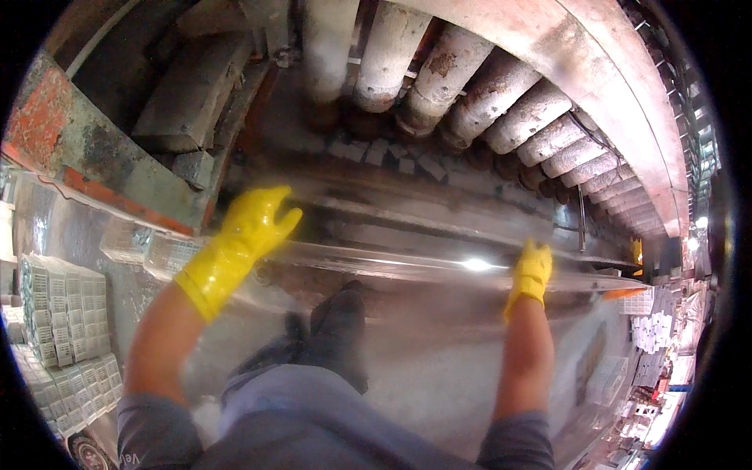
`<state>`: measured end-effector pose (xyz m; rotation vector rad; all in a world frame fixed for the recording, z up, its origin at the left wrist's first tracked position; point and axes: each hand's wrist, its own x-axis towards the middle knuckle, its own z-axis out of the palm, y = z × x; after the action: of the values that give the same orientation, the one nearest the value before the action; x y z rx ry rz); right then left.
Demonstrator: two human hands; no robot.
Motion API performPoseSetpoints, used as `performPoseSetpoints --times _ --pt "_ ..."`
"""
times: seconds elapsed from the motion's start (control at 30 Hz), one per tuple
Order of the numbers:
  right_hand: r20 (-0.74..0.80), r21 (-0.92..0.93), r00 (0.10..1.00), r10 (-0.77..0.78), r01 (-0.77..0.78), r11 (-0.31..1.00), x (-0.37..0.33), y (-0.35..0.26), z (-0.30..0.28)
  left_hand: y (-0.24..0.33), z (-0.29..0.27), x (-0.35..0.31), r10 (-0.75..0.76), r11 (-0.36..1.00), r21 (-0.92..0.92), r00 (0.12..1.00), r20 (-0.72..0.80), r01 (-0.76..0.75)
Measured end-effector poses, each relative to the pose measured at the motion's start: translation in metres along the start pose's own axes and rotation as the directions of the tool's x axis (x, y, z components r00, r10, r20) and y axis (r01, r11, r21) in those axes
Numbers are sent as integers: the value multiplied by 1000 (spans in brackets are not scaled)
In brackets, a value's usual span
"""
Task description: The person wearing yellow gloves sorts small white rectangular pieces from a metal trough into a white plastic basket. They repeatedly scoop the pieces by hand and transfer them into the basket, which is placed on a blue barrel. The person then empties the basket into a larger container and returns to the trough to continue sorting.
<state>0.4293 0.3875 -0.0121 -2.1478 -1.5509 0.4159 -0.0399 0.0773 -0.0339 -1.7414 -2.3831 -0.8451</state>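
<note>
Both my hands wear wet yellow rubber gloves. My left hand (258,219) is over the near side of a dark, wet machine bed, thumb and fingers apart, with nothing seen between them. My right hand (533,270) is farther right, beside the shiny metal edge (407,260) that runs along the front of the bed. Its fingers point away from me and are blurred, so their grip does not show. Deeper in the bed lie several small pale grey slabs (376,153), beneath a row of thick grey cylinders (454,74).
A curved pale beam (603,63) spans above the cylinders. At left stands a worn green and orange machine frame (102,149), with stacked white plastic crates (63,309) below it. A yellow glove-like shape (636,252) shows at the bed's far right. Wet grey floor (439,368) lies beneath me.
</note>
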Motion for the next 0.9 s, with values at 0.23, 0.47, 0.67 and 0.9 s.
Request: performPoseSetpoints --times 0.23,0.47,0.67,0.9 --pt "8 55 1000 8 -8 998 -6 10 -2 7 -5 -9 -13 1000 -13 1000 19 13" --pt "-65 -144 994 -90 80 986 15 40 6 9 -6 -14 7 1000 -10 1000 1 -7" --pt "-53 -170 993 -105 94 981 14 63 9 14 -10 -34 10 1000 -16 1000 6 -10" --pt "-24 -47 997 -78 77 996 -23 76 -16 26 -16 -64 32 999 -44 999 11 -32"
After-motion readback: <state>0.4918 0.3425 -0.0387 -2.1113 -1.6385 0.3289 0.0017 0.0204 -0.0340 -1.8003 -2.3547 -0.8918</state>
